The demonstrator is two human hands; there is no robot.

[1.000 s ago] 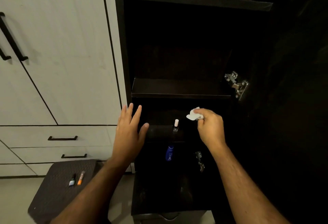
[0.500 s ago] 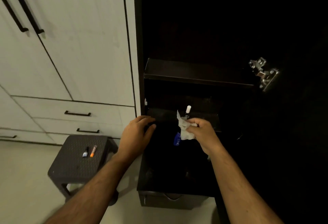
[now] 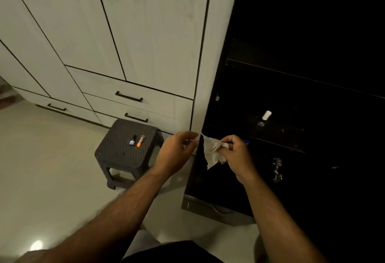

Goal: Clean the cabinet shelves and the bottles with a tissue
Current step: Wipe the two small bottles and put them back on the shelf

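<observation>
Both hands are holding the tissue [image 3: 212,151] in front of the dark cabinet [image 3: 291,87]; the right hand [image 3: 235,153] is gripping the bunch, the left hand [image 3: 177,150] is pinching one corner, probably to spread a fresh side; a white-capped bottle [image 3: 264,118] is waiting on the shelf [image 3: 281,131] behind.

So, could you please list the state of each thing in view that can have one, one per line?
Tissue: crumpled, stretched between both hands.
Left hand: pinching the tissue's corner.
Right hand: gripping the tissue's bunched end.
Dark cabinet: open, shelves exposed.
White-capped bottle: upright on a shelf, capped.
Two small bottles: on the stool, tilt unclear.
Stool: upright on the floor.
White drawers: closed.
</observation>
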